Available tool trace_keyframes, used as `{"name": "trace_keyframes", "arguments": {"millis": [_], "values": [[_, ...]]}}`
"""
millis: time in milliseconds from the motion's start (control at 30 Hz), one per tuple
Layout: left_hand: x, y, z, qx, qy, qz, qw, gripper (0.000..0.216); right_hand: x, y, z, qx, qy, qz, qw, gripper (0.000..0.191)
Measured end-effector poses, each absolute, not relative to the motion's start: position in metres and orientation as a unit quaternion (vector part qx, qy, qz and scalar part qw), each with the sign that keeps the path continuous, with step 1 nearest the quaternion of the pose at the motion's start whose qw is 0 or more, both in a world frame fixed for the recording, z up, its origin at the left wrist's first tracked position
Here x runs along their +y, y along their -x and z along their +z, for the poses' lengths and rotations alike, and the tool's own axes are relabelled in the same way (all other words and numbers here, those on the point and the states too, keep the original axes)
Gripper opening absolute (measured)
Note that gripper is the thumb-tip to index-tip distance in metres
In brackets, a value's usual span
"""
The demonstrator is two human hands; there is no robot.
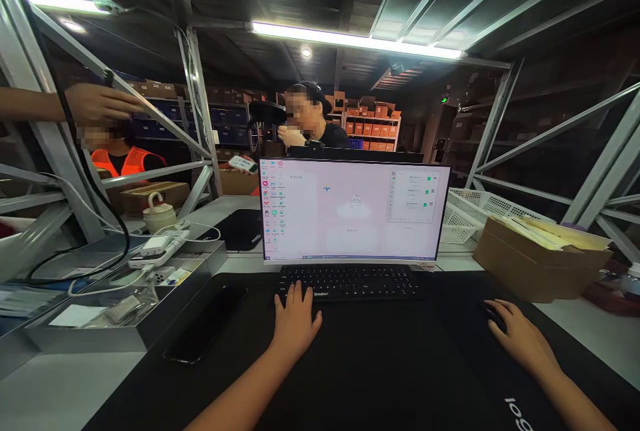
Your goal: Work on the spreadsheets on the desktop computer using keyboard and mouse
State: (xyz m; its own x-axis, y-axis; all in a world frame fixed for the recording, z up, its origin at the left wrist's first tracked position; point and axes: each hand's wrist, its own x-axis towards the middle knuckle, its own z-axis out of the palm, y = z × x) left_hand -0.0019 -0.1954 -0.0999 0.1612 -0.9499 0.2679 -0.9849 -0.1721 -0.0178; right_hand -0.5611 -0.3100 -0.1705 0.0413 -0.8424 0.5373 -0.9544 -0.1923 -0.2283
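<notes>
Head view of a computer station, as I read it from the remote console. At lower centre the person's left hand (295, 318) lies released and flat, its fingers spread, with the fingertips touching the lower left edge of the black keyboard (350, 281); it grasps nothing. At lower right the right hand (520, 338) curls loosely over a dark mouse (493, 315), of which only the front edge shows beyond the fingers. Keyboard, mouse and both forearms rest on a black mat (380, 364) that covers the middle of the table (60, 384). Directly behind the keyboard, at frame centre, stands the monitor (350, 208), lit and pale: a column of icons runs down its left edge and a small list panel with green marks sits at its upper right, while the middle of the screen is nearly blank; the lettering is too small for me to read. I judge the work at the screen to be at an early or idle point, since the display is awake and both hands are placed, yet no filled window shows. A dark phone (205, 331) lies face up at lower left on the mat, just beside a clear tray (150, 334) holding cables and a white charger (160, 244). A cardboard box (530, 261) and a white basket (470, 214) stand at right. Behind the monitor sits a person in black (320, 134); at left is a person in an orange vest (125, 161), and a co-worker's hand (100, 103) reaches in at upper left.
</notes>
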Motion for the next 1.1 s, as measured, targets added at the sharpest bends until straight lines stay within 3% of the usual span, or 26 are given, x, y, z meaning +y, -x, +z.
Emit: {"name": "trace_keyframes", "arguments": {"millis": [600,1100], "values": [[-0.195,0.002,-0.098,-0.636,-0.76,0.099,0.083,0.059,-0.303,0.551,-0.159,-0.641,-0.71,0.278,0.087,0.055],[-0.205,-0.002,-0.106,-0.636,-0.759,0.134,0.043,0.059,-0.292,0.536,-0.144,-0.649,-0.699,0.289,0.083,0.045]]}}
